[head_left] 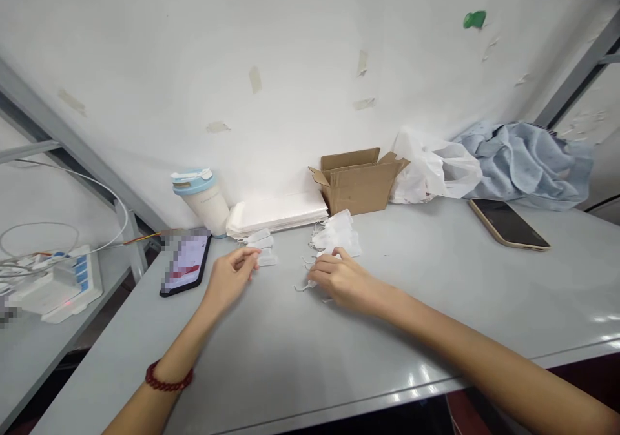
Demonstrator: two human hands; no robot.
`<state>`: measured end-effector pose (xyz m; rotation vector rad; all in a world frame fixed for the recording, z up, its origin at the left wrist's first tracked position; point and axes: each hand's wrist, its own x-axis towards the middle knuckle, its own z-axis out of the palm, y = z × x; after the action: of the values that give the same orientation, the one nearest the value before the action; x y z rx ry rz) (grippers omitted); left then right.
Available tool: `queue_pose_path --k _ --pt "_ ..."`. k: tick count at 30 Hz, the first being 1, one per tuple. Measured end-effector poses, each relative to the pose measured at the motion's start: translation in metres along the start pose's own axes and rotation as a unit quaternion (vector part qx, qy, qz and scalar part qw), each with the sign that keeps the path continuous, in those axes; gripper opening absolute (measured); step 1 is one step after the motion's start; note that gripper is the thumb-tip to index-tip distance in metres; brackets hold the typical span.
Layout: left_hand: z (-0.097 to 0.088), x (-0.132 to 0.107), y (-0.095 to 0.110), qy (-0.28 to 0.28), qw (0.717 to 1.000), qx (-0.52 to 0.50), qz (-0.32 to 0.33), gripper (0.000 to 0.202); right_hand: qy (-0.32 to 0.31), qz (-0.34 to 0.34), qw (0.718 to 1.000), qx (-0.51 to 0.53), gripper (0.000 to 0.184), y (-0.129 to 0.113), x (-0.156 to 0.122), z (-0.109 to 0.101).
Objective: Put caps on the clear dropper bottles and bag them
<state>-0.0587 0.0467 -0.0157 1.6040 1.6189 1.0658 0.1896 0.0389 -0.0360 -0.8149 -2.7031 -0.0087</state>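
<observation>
My left hand (230, 279) rests on the grey table (436, 293) with its fingers curled in a loose pinch beside a small pile of folded white pieces (264, 244); whether it holds one is unclear. My right hand (339, 279) lies fingers bent over a small white piece with a string (304, 285), at the near edge of a heap of white stringed pieces (336, 235). A red bead bracelet (167, 380) circles my left wrist.
A stack of white sheets (276, 215), an open cardboard box (358, 180), a white plastic bag (433, 167) and blue cloth (526, 157) line the wall. A lidded cup (201, 199) and phone (186, 264) sit left; another phone (508, 224) right. A power strip (58, 283) lies far left.
</observation>
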Motion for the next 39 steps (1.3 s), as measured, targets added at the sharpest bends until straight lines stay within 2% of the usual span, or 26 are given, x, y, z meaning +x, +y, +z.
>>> queue_pose_path --k 4,8,11,21,30,39 --pt "0.015 -0.014 0.01 -0.111 0.994 0.012 0.019 0.03 0.048 0.005 0.999 0.012 0.026 -0.001 0.0 -0.003" --pt "0.023 -0.022 0.013 -0.225 0.974 -0.005 0.035 0.035 0.108 0.003 0.994 0.028 0.023 -0.003 -0.001 -0.007" --pt "0.024 -0.025 0.012 -0.266 0.963 -0.018 0.036 0.033 0.129 -0.003 0.991 0.026 0.022 -0.003 -0.001 -0.008" --pt "0.025 -0.031 0.017 -0.286 0.957 -0.04 0.012 0.021 0.151 -0.001 0.988 0.028 0.021 -0.005 -0.002 -0.01" --pt "0.024 -0.022 0.015 -0.251 0.961 -0.113 0.021 0.023 0.169 -0.007 0.984 0.055 0.019 -0.008 -0.001 -0.012" --pt "0.024 -0.023 0.014 -0.281 0.953 -0.109 0.037 0.025 0.168 -0.023 0.978 0.123 0.022 -0.01 0.0 -0.01"
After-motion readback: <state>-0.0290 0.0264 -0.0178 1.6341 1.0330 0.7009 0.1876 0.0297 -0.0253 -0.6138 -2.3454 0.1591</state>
